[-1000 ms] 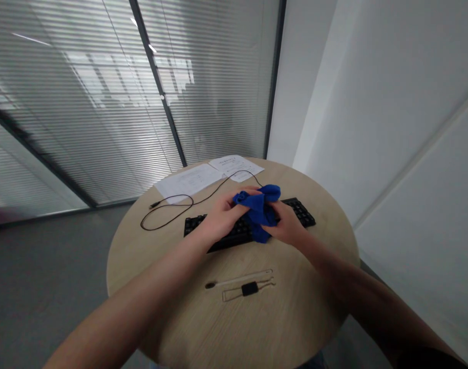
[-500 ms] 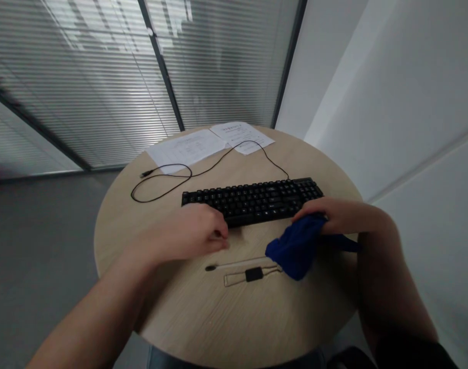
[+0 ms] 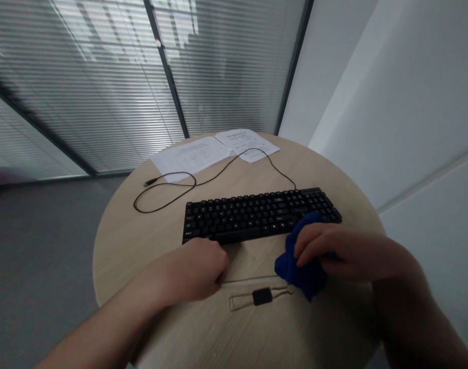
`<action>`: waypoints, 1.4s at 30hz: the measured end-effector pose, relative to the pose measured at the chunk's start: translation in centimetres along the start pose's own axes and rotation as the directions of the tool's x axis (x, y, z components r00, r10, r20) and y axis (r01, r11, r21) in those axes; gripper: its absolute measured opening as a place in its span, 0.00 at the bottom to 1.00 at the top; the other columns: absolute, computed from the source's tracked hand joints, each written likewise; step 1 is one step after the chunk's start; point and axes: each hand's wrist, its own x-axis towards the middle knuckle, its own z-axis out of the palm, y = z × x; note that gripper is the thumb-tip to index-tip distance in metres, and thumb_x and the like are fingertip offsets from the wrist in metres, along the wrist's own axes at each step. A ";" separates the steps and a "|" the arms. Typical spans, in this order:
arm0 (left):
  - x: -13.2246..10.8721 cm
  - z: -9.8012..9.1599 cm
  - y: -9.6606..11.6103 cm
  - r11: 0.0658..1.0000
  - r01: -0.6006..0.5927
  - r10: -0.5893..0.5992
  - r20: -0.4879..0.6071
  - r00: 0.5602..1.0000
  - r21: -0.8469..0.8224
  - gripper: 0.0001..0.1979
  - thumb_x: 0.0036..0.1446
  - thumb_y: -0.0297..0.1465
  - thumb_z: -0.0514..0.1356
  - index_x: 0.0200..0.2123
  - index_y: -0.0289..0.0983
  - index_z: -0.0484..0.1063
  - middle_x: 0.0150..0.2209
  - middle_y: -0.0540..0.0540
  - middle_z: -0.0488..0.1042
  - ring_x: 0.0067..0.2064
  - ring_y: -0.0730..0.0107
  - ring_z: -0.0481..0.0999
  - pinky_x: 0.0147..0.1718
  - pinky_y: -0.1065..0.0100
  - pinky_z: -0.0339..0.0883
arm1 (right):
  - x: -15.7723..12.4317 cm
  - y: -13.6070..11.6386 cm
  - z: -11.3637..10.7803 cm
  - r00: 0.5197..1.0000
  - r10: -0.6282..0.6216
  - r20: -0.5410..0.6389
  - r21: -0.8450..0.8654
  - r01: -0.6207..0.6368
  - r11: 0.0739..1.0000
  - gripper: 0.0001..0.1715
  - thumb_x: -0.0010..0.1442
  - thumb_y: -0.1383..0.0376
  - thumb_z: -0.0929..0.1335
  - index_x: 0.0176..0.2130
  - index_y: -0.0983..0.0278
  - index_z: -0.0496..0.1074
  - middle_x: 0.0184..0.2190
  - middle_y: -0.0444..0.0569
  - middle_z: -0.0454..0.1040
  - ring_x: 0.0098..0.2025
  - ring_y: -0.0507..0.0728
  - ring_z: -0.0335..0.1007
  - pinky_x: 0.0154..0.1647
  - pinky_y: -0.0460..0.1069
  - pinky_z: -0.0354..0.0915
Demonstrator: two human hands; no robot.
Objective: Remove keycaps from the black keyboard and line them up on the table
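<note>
On the round, pale wooden counter (image 3: pixel 149 236), a crumpled blue cloth (image 3: pixel 307 281) is pinched in the grip of the right hand (image 3: pixel 324 248), by the near right edge of the black rectangular keyboard (image 3: pixel 245 215). A thin pale stick (image 3: pixel 251 281) is partly covered by the left hand (image 3: pixel 203 267), whose grip cannot be told.

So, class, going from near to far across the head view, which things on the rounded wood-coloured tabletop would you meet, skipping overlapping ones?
Small black block with wire arms → thin pale stick → black rectangular keyboard → white printed paper sheets.
</note>
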 end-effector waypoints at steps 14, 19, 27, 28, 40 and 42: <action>-0.6 -1.1 -1.3 0.999 0.015 -0.018 -0.112 0.994 -0.036 0.07 0.47 0.28 0.61 0.31 0.41 0.78 0.31 0.47 0.78 0.34 0.65 0.76 0.32 0.67 0.65 | 2.3 0.4 0.3 0.989 0.051 -0.139 -0.167 -0.074 0.983 0.13 0.65 0.60 0.65 0.43 0.59 0.78 0.38 0.49 0.77 0.40 0.55 0.72 0.43 0.50 0.65; 0.4 -0.3 -0.4 0.999 -0.020 0.022 -0.060 0.998 0.043 0.04 0.46 0.26 0.60 0.25 0.38 0.76 0.28 0.45 0.77 0.31 0.62 0.76 0.28 0.66 0.65 | 4.4 -1.3 2.8 0.998 -0.058 0.004 -0.179 0.058 0.982 0.11 0.63 0.61 0.67 0.40 0.61 0.78 0.35 0.48 0.78 0.40 0.56 0.72 0.43 0.50 0.64; 0.9 0.7 0.4 0.980 -0.057 0.078 -0.105 0.991 0.191 0.03 0.44 0.25 0.59 0.24 0.35 0.74 0.26 0.41 0.76 0.28 0.60 0.76 0.26 0.65 0.67 | 6.1 -0.9 5.4 0.995 -0.057 0.077 -0.278 0.076 0.957 0.16 0.59 0.54 0.70 0.41 0.63 0.78 0.35 0.49 0.78 0.39 0.58 0.73 0.41 0.50 0.64; 0.8 0.6 0.4 0.981 -0.064 0.087 -0.117 0.989 0.184 0.02 0.44 0.26 0.60 0.24 0.35 0.73 0.27 0.41 0.76 0.28 0.60 0.76 0.26 0.65 0.67 | 6.2 -1.0 5.4 0.996 -0.053 0.073 -0.283 0.071 0.956 0.16 0.59 0.54 0.70 0.40 0.63 0.78 0.34 0.49 0.78 0.38 0.57 0.73 0.41 0.50 0.64; -0.8 -2.2 -3.6 0.980 -0.176 0.106 -0.494 0.863 -0.098 0.04 0.53 0.27 0.56 0.31 0.39 0.71 0.27 0.52 0.72 0.28 0.73 0.69 0.27 0.71 0.58 | 7.2 -1.1 5.0 0.997 -0.030 -0.071 -0.062 0.026 0.998 0.12 0.65 0.61 0.65 0.41 0.65 0.76 0.32 0.47 0.75 0.33 0.52 0.68 0.35 0.46 0.61; -0.4 -2.2 -4.1 0.970 -0.210 0.108 -0.552 0.827 -0.126 0.04 0.55 0.29 0.56 0.32 0.38 0.71 0.26 0.52 0.72 0.27 0.73 0.69 0.28 0.71 0.58 | 7.4 -1.0 5.2 0.995 0.023 -0.092 0.022 -0.021 1.000 0.16 0.66 0.59 0.64 0.45 0.65 0.76 0.29 0.46 0.74 0.29 0.51 0.66 0.30 0.45 0.59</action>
